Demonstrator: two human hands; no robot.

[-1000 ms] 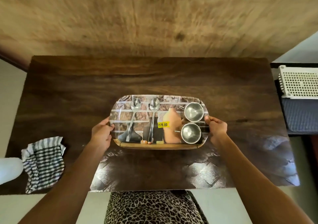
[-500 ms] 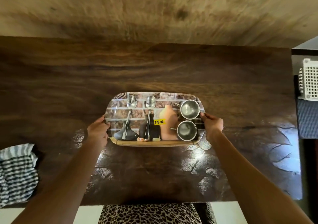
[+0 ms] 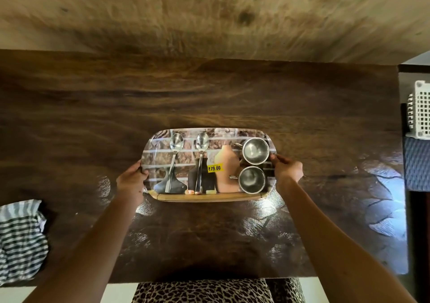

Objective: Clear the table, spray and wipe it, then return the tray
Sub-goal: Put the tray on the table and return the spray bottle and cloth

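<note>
A printed rectangular tray (image 3: 162, 149) with a brick-wall picture and a yellow price sticker lies in the middle of the dark wooden table (image 3: 209, 97). On it lie two steel spoons (image 3: 175, 156) side by side, and two small steel cups (image 3: 255, 151) stand at its right end. My left hand (image 3: 131, 180) grips the tray's left edge and my right hand (image 3: 287, 168) grips its right edge. A striped cloth (image 3: 19, 239) lies crumpled at the table's near left edge.
A white perforated plastic basket (image 3: 420, 109) sits on a blue surface beyond the table's right edge. A light wooden wall runs behind the table. Glossy reflections show on the near right tabletop.
The view has moved closer and slightly to the right, so the cloth and basket slid towards the frame edges. Both hands keep their hold on the tray's ends.
</note>
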